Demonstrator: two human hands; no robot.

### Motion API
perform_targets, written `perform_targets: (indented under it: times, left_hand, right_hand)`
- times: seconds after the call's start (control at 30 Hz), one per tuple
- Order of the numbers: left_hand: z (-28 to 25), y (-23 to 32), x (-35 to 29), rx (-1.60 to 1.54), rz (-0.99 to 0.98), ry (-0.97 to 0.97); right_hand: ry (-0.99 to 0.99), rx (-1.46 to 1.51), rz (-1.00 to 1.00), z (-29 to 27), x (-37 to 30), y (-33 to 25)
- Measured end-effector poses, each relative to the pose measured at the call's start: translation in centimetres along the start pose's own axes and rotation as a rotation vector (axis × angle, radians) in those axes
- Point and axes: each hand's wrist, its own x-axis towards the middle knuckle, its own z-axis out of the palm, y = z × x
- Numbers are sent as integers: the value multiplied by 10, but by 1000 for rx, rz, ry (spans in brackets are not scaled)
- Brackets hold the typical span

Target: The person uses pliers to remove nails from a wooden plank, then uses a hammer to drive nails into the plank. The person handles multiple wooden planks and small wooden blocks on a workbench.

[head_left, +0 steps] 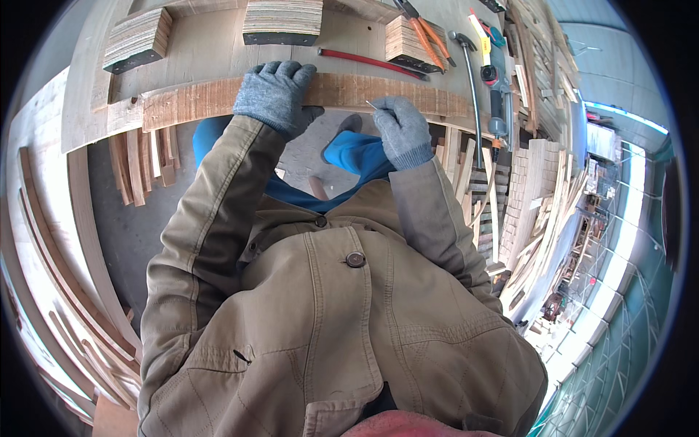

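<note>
A long brown wooden board lies along the near edge of the workbench. Over its left part my left hand, in a grey knit glove, is closed, with fingers across the top and the thumb on the near side. My right hand, gloved the same way, is at the board's near edge toward the right. Its fingers pinch a thin, pale nail that sticks out to the left over the board. The nail's far end is hidden in the glove.
Layered plywood blocks stand on the bench, with a red bar beyond the board. Orange-handled pincers, a hammer and a power tool lie at the right. Wood strips are piled farther right.
</note>
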Motion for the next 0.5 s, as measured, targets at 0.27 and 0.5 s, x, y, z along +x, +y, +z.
perform_targets:
  times: [0.27, 0.5]
  left_hand:
    - [0, -3, 0, -5, 8, 1]
    - [3, -4, -1, 15, 15, 34]
  right_hand:
    - [-9, -75, 40, 13, 8, -7]
    - [34, -462, -39, 14, 22, -20]
